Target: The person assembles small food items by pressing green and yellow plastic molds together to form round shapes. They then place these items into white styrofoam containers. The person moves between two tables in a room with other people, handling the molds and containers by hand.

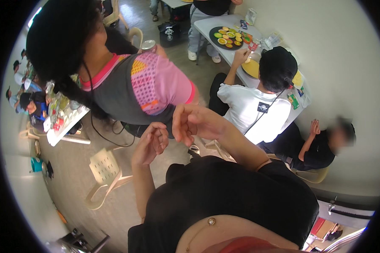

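In front of my chest, both bare hands are raised close together, apart from each other by a small gap. My left hand [153, 142] has its fingers loosely bent, and nothing shows in it. Just to its right, my right hand [193, 121] bends at the wrist, its fingers loosely curled downward with nothing visible in them. Right beyond my hands stands a person in a pink and grey shirt [126, 84], who holds a jar with a metallic lid [148, 45]. Neither hand visibly grips a thing.
A white plastic chair [104, 168] stands at the left. Ahead right, a person in a white shirt [247, 105] sits by a long table [211, 24] bearing a dark round tray [214, 38] of yellow and green rounds. Another person [321, 143] sits at the right wall.
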Motion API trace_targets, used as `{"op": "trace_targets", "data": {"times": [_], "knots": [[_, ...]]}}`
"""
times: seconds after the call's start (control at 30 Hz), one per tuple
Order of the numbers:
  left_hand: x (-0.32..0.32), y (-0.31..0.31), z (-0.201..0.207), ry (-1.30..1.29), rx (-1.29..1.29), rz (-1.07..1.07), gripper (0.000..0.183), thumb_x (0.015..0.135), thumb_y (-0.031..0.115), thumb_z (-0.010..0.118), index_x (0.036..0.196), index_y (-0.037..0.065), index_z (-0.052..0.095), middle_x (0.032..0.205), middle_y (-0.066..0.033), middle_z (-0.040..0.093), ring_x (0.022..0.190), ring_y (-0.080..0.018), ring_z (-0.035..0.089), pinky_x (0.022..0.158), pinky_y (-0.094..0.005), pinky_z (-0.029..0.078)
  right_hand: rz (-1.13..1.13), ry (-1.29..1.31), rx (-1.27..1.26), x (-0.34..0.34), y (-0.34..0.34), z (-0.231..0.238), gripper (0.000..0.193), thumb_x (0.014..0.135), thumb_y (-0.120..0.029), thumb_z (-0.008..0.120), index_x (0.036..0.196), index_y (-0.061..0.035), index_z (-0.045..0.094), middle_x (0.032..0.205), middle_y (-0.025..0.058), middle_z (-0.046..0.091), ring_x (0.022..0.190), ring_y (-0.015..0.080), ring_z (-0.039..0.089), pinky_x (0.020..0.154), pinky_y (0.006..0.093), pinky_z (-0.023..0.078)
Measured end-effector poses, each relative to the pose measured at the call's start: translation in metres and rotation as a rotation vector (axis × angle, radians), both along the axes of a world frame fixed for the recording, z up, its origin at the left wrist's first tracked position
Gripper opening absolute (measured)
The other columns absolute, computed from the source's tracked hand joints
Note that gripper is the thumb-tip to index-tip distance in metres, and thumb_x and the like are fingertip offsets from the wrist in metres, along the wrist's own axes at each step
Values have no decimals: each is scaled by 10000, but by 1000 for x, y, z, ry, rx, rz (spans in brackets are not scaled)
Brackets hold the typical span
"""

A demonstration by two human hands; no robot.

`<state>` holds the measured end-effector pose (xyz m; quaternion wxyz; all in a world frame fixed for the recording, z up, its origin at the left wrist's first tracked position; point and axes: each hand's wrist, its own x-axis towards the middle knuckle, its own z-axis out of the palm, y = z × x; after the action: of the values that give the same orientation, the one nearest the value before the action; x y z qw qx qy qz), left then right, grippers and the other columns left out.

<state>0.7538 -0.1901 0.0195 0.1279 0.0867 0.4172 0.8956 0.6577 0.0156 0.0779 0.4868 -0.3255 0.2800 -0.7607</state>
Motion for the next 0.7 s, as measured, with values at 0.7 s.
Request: {"op": "trace_targets", "data": {"times": [0.7], "knots": [[-185, -118, 3, -201, -328, 21, 221, 917, 297, 477, 1055, 126, 506, 898, 44, 526, 787, -73, 512, 644, -206, 406, -504, 362, 633, -83, -79, -11, 246, 945, -270, 474, 1070, -66, 530, 1008, 49, 614, 861, 129, 584, 762, 281, 426]]}}
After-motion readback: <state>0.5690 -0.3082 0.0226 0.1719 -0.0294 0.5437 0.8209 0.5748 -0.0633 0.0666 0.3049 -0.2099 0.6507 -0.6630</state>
